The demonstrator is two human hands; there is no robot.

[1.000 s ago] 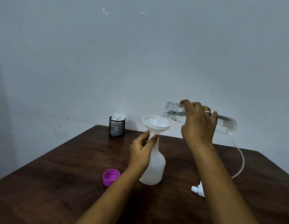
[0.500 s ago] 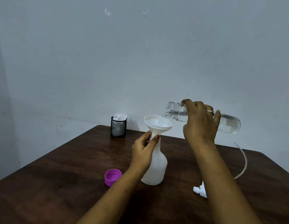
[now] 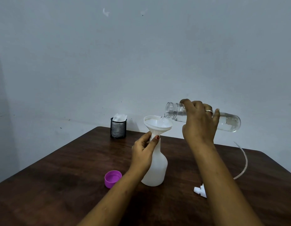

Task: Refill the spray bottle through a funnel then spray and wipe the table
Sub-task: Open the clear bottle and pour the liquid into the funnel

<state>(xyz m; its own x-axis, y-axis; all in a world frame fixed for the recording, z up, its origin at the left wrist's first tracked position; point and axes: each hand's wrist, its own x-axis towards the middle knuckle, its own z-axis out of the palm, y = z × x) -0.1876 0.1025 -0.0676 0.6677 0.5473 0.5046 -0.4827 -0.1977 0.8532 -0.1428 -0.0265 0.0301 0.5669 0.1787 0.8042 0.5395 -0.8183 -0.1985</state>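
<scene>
Spray bottle (image 3: 155,167): white, upright at frame centre on the tabletop (image 3: 60,176). Your left hand (image 3: 144,149) pinches its neck, likely to steady it.
Funnel (image 3: 157,124): seated in the bottle's mouth.
Clear bottle (image 3: 229,122): centre right, clasped by your right hand (image 3: 198,123), tipped near level so water runs into the funnel.
Spray head (image 3: 200,190): lower right, set aside with its tube.
Purple cap (image 3: 113,178): lower centre, off for pouring.
</scene>
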